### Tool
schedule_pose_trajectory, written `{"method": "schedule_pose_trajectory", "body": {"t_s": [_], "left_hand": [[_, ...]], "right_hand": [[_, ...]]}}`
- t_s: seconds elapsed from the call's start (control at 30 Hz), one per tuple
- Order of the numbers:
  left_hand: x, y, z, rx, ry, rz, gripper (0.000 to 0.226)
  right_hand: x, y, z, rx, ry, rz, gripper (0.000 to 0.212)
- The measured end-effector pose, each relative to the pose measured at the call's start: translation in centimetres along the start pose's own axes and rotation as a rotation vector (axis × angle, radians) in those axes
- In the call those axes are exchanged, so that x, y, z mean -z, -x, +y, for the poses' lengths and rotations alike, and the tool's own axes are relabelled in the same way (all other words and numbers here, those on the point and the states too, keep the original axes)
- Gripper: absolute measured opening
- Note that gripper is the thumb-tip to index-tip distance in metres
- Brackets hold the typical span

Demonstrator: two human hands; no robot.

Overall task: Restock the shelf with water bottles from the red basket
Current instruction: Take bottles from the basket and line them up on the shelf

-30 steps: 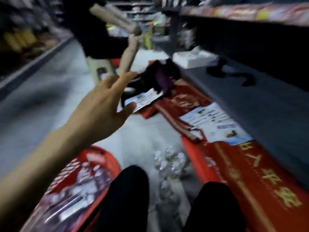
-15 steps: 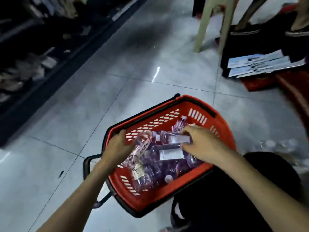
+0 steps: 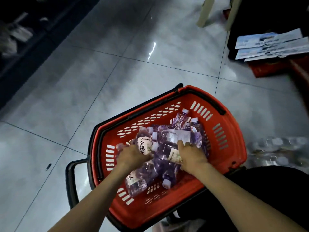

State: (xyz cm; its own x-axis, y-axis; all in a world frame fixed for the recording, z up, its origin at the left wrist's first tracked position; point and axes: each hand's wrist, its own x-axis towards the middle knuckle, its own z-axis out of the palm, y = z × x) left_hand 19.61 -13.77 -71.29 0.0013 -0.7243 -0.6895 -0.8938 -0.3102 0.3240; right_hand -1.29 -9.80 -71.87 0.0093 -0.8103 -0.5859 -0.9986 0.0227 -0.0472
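Left hand (image 3: 132,157): curled round the lower body of a labelled bottle (image 3: 144,144), which is held tilted, cap towards the basket's far left wall. The low grip leaves label and cap free, judged handy for standing it upright later.
Right hand (image 3: 192,156): fingers are bent over a crosswise bottle (image 3: 179,137) on top of the heap. The thumb is hidden, so how fully the bottle is clasped cannot be told.
Water bottles (image 3: 137,183): heaped loosely from the middle of the red basket (image 3: 234,148) to its near left corner, caps pointing every way. The topmost ones are taken because nothing pins them.
Basket: set on the tiled floor (image 3: 117,72) just beside the person's dark-clad knee (image 3: 267,190), judged so that both hands reach in without stretching. Its black handle (image 3: 71,181) is folded out at the near left.
Shelf to be filled: not in view.
Wrapped pack (image 3: 275,151): what seem to be more bottles lie on the floor beside the basket's right edge, too blurred to be sure.
Step in hand: judged to be one bottle per hand being lifted, halving the trips to the shelf.
Risk: a loose neighbour could be dragged out with either bottle.
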Motion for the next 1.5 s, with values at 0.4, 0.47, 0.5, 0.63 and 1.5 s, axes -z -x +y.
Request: {"method": "schedule_pose_trajectory", "body": {"t_s": [0.4, 0.47, 0.5, 0.63, 1.5], "left_hand": [[-2.3, 1.2, -0.2, 0.297, 0.989, -0.406, 0.073], [-3.4, 1.9, -0.7, 0.265, 1.103, -0.405, 0.091], [-3.9, 2.2, -1.0, 0.242, 1.152, -0.381, 0.099], [-4.7, 4.4, -0.7, 0.129, 1.250, -0.370, 0.127], [6.2, 32.4, 31.5, -1.279, 0.857, -0.517, 0.079]], "right_hand": [[0.0, 0.2, 3.3, -0.022, -1.068, -0.231, 0.102], [-0.2, 0.5, 3.4, -0.021, -1.118, -0.242, 0.096], [-0.2, 0.6, 3.4, -0.012, -1.151, -0.246, 0.092], [0.7, 1.6, 3.7, 0.035, -1.216, -0.280, 0.085], [21.2, 41.5, 19.1, 0.074, -1.270, 1.097, 0.069]]}}
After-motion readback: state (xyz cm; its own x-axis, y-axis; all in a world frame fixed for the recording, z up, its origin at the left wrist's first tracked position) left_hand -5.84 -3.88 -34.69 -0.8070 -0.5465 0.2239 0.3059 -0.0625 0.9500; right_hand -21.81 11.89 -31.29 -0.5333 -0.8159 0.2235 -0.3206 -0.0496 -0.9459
